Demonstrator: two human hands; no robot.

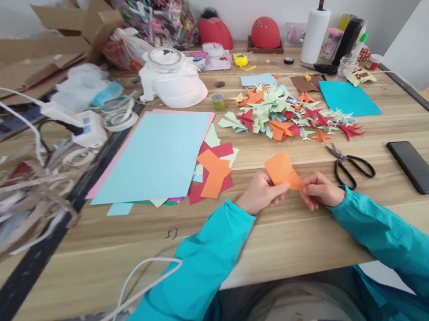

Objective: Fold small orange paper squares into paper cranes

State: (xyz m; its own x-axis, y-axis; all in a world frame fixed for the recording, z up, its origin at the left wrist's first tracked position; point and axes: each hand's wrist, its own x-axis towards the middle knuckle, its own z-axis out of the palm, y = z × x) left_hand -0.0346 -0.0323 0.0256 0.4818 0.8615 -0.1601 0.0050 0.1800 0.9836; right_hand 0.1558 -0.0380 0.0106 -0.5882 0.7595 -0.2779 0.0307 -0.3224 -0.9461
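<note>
An orange piece of paper point(281, 168) is held between my two hands above the wooden table. My left hand point(261, 192) grips its lower left side, the thumb lying across the front. At the lower right corner, the fingers of my right hand point(319, 189) pinch the sheet. Black-handled scissors point(348, 162) lie partly open just beyond my right hand. To the left, orange paper scraps point(216, 173) rest on red scraps point(223, 150). A heap of small folded paper shapes point(274, 108) in green, orange and red sits behind the held paper.
Large light blue sheets point(152, 154) are stacked at left, beside tangled cords point(79, 157). A black phone point(416, 166) lies at right. Farther back are a blue square point(349, 98), a white cap point(175, 83) and red domes point(265, 32). A white cable point(147, 285) crosses near my left sleeve.
</note>
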